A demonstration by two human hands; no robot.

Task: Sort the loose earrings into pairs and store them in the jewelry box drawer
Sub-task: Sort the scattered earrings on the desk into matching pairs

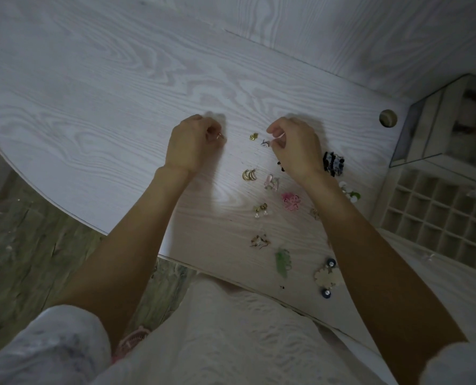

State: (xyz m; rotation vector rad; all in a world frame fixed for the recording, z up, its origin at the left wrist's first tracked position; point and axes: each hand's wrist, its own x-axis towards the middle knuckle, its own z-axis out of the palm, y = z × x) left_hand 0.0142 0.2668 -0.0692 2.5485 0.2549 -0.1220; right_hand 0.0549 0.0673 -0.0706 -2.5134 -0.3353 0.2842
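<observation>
— Hands?
— Left hand point(192, 143) pinches a gold earring point(220, 136); right hand point(295, 145) pinches a dark stud point(265, 143).
— The rest?
— Earrings point(270, 207) scattered on the table point(92, 107), near right. Drawer point(437, 218) open, far right.

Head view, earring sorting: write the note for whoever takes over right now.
Left hand: curled, pinching a small gold earring just above the table.
Right hand: pinching a small dark earring at its fingertips.
On the table, loose or roughly grouped: gold crescents, pink flower, green leaf, black cluster and others.
Drawer tray at the right: the compartments in view look empty.
Done: some pieces lie side by side.
Left: finish the pairing, then store everything in the tray.
</observation>
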